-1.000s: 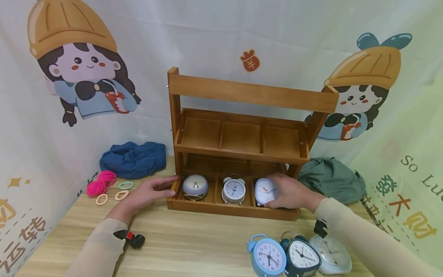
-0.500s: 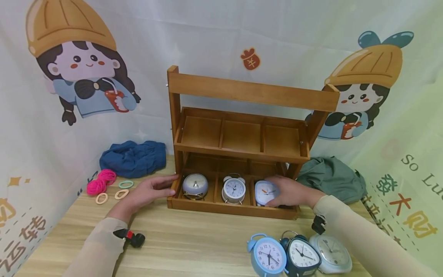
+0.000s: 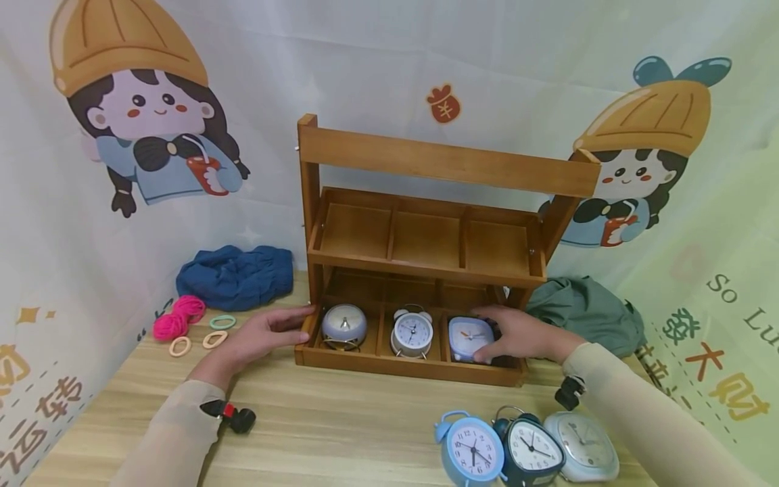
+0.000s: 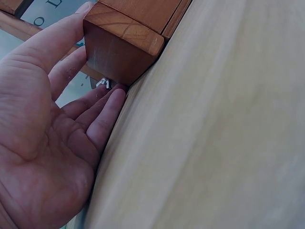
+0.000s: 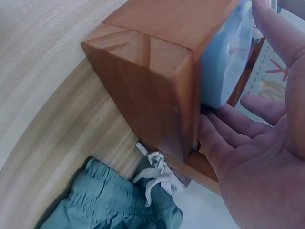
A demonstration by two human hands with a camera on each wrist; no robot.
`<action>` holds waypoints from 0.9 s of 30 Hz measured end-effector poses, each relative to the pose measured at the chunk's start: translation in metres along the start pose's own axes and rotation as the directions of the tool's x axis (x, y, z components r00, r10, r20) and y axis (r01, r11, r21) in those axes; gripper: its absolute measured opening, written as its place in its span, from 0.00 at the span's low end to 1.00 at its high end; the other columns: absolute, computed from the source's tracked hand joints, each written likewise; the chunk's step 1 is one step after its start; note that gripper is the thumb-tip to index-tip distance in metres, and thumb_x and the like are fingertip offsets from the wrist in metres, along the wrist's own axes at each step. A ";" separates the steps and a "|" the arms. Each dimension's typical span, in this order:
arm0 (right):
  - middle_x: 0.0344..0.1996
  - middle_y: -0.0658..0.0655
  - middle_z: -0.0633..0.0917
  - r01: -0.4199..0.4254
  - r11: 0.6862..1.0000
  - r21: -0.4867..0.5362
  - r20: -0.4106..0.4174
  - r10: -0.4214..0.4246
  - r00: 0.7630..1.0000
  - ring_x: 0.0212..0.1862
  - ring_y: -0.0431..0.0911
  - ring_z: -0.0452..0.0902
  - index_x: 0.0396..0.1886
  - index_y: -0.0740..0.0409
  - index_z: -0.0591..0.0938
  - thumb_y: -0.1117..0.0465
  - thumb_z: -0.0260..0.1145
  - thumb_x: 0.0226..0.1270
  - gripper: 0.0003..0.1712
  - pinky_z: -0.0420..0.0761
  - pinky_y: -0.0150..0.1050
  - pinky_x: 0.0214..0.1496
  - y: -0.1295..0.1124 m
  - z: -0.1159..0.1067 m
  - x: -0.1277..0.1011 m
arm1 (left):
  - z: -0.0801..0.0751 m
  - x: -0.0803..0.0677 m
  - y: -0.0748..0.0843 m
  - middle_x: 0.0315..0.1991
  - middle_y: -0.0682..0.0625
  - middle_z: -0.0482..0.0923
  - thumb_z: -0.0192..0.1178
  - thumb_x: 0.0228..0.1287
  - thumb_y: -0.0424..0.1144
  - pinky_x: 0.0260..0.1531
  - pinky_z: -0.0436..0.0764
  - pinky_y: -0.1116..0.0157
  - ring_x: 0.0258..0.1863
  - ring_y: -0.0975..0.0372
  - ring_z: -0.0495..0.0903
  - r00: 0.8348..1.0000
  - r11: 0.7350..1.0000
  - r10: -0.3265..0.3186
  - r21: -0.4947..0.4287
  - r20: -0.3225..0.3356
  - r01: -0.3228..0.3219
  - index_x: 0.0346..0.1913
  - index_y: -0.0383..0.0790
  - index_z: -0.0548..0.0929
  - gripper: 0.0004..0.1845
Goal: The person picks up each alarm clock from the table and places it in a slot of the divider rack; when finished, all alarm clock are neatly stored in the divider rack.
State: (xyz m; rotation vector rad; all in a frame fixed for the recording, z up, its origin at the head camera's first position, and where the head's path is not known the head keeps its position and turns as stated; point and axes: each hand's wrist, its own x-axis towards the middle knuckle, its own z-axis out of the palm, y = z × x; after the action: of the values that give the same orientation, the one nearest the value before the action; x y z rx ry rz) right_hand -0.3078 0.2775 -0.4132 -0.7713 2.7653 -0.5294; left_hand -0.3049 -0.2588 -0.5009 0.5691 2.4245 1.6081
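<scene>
A pale blue square clock (image 3: pixel 467 338) stands in the right compartment of the lower tier of a brown wooden shelf (image 3: pixel 409 371). My right hand (image 3: pixel 525 335) is beside it, thumb tip at its lower right corner and fingertips near its top edge. In the right wrist view, the fingers are loosely extended behind the clock (image 5: pixel 228 59). My left hand (image 3: pixel 260 336) touches the shelf's left end with extended fingers and thumb; the left wrist view shows them around the wooden corner (image 4: pixel 121 50). A white twin-bell alarm clock (image 3: pixel 411 334) and a round lavender clock (image 3: pixel 343 328) fill the other lower compartments.
In front at the right stand a light blue alarm clock (image 3: pixel 473 448), a dark triangular clock (image 3: pixel 532 450) and a white clock (image 3: pixel 583 443). Blue cloth (image 3: pixel 234 276), pink yarn (image 3: pixel 176 318) and several rings (image 3: pixel 215 339) lie at left; green cloth (image 3: pixel 584 314) at right.
My right hand has eased to the right and loosened around the square clock, so more of its face shows. My left hand stays at the shelf's left end.
</scene>
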 end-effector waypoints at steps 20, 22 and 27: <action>0.73 0.61 0.81 0.243 0.964 0.111 0.089 -0.253 0.963 0.67 0.58 0.81 0.83 0.62 0.73 0.42 0.81 0.72 0.50 0.83 0.63 0.67 -0.049 -0.002 -0.051 | -0.001 -0.001 0.004 0.84 0.42 0.68 0.72 0.79 0.46 0.76 0.72 0.46 0.83 0.41 0.66 1.000 1.000 -0.008 -0.004 0.000 0.008 0.83 0.45 0.75 0.35; 0.72 0.60 0.82 0.269 0.954 0.128 0.142 -0.287 0.947 0.68 0.56 0.81 0.83 0.61 0.73 0.41 0.81 0.71 0.51 0.82 0.61 0.69 -0.055 0.003 -0.056 | 0.000 -0.001 0.004 0.84 0.41 0.68 0.72 0.79 0.46 0.76 0.72 0.46 0.83 0.41 0.66 1.000 1.000 -0.007 -0.005 -0.001 0.007 0.83 0.45 0.75 0.35; 0.70 0.53 0.83 0.257 0.953 0.162 0.265 -0.293 0.919 0.67 0.48 0.80 0.81 0.55 0.76 0.39 0.84 0.66 0.51 0.82 0.54 0.70 -0.066 0.017 -0.066 | 0.001 -0.002 0.005 0.84 0.41 0.68 0.72 0.79 0.46 0.77 0.71 0.43 0.83 0.40 0.66 1.000 1.000 -0.009 -0.002 0.000 0.009 0.83 0.45 0.75 0.35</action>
State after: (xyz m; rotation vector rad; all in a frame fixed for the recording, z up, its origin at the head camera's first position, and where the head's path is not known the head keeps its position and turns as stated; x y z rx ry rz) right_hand -0.2177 0.2553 -0.3954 -1.1197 2.3490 -0.5826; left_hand -0.3019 -0.2572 -0.4971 0.5566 2.4215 1.6075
